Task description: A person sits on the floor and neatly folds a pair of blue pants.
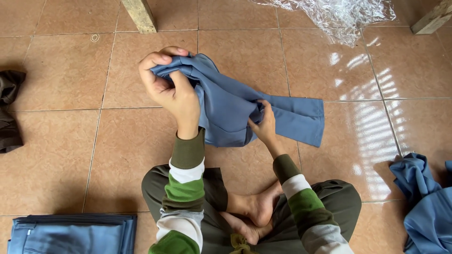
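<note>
Trousers [235,110], blue, half-gathered, partly lifted off the tiled floor [66,70] in front of a person sitting cross-legged. One end is bunched high in the left hand [167,87]; the leg ends lie flat on the tile to the right, hems squared.

Left hand: fingers curled tight round a wad of the cloth, thumb over the top, a firm fist grip. Right hand [263,123]: fingers pinching a fold at the middle of the garment, low, close to the floor.

Risks as I read them:
- Cloth between the two hands is slack and twisted. A pull from either hand would likely drag the flat leg ends out of line and set creases.
- Right pinch takes only a little cloth; it could slip out and the middle would sag back onto the tile.
- Bunched wad in the left fist may hide a turned-in layer, which would leave a lump.

Around: folded blue stack [70,234] near the left knee, edges neat. Loose blue heap [426,202] at right, well apart. Dark brown garment [9,110] at the left edge. Crumpled clear plastic [334,14] at top, near enough that a swung trouser leg might catch it. Two wooden legs [140,15] stand at the top.
</note>
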